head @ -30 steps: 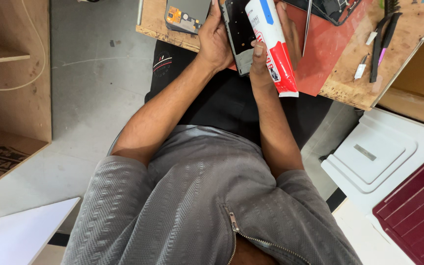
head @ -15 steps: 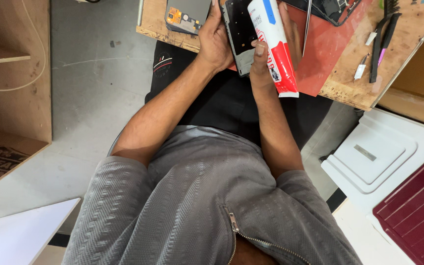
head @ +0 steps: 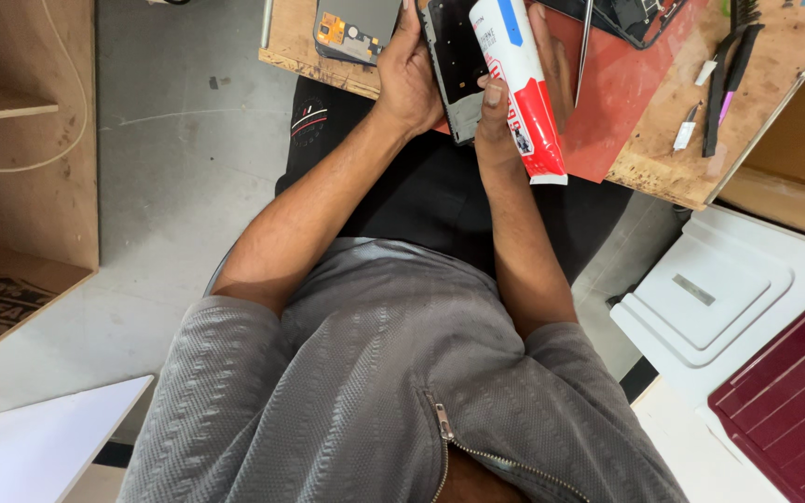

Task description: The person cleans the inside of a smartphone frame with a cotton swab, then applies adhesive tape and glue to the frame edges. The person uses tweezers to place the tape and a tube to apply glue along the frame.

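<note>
The left hand (head: 412,79) wraps its fingers around the left edge of a dark, opened phone frame (head: 458,70), thumb side against the frame, holding it above the near edge of the wooden workbench (head: 663,158). The right hand (head: 505,112) closes on a white, red and blue squeeze tube (head: 519,84), thumb pressed on its front, with the tube lying just right of the frame and over a red mat (head: 626,84). A small circuit module with an orange part (head: 351,28) lies left, and dark brushes (head: 729,65) lie far right.
</note>
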